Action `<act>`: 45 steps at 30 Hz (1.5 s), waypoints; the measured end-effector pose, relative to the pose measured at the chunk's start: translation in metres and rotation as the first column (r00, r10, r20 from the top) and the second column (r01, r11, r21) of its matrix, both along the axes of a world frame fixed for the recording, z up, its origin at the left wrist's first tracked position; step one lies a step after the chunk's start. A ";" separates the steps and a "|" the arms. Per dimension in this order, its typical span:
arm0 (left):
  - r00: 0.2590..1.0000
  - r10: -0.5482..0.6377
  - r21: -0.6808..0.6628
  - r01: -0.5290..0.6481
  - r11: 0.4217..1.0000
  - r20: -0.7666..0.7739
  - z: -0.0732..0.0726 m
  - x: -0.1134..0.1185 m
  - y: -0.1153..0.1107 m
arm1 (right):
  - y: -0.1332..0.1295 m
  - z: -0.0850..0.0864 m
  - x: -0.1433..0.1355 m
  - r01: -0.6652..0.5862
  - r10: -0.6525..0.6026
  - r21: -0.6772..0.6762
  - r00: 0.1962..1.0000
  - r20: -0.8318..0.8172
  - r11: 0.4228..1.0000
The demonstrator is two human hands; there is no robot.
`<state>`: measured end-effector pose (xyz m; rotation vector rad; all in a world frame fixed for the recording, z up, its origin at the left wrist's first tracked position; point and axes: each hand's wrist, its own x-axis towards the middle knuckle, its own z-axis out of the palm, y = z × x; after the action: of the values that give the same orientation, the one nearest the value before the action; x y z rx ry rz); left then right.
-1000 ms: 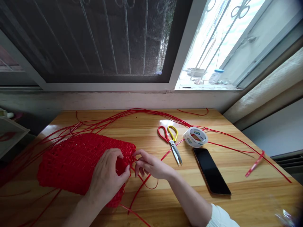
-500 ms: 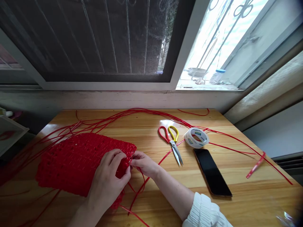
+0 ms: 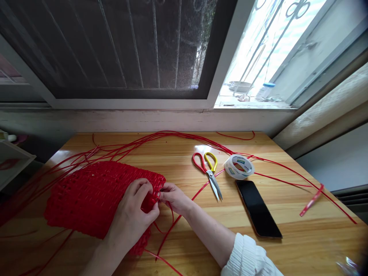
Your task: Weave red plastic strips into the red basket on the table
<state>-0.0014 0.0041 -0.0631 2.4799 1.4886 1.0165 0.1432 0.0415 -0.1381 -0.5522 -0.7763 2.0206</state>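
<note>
A red woven basket [image 3: 89, 195] of plastic strips lies on its side on the wooden table. My left hand [image 3: 135, 207] grips its right end near the rim, thumb and fingers curled round the edge. At that same rim, the fingertips of my right hand [image 3: 169, 196] are pinched together on a thin red strip [image 3: 172, 214], which hangs in a loop below them. The exact spot where the strip meets the weave is partly hidden by my fingers.
Scissors [image 3: 211, 174] with one red and one yellow handle lie right of my hands. Beside them are a roll of clear tape [image 3: 239, 166] and a black phone [image 3: 258, 209]. Long red strips [image 3: 172, 134] arc across the table's back, below the window [image 3: 132, 103].
Both hands stay at the basket's rim with barely any movement. The hanging loop of strip below my right hand has shifted slightly, and the basket's lower edge has moved a little.
</note>
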 end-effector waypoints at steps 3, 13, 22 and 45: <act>1.000 -0.005 -0.010 0.006 1.000 0.017 -0.002 -0.001 0.000 | 0.000 0.002 0.000 -0.005 0.005 0.000 1.000 0.002 1.000; 0.996 0.014 -0.002 -0.013 1.000 0.085 -0.003 -0.002 -0.005 | 0.001 -0.003 -0.006 -0.055 0.053 -0.038 0.998 -0.040 0.998; 0.995 -0.014 -0.014 0.015 1.000 0.104 -0.004 -0.004 -0.006 | 0.003 -0.007 -0.008 -0.116 0.113 -0.063 0.992 -0.062 0.991; 0.991 -0.046 0.282 0.009 0.959 0.125 -0.007 -0.007 -0.023 | 0.000 0.007 -0.017 -0.154 0.150 -0.048 0.985 -0.088 0.987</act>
<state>-0.0079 -0.0190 -0.0700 2.5442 1.3502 1.4467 0.1264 0.0415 -0.1307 -0.4472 -0.7330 2.1969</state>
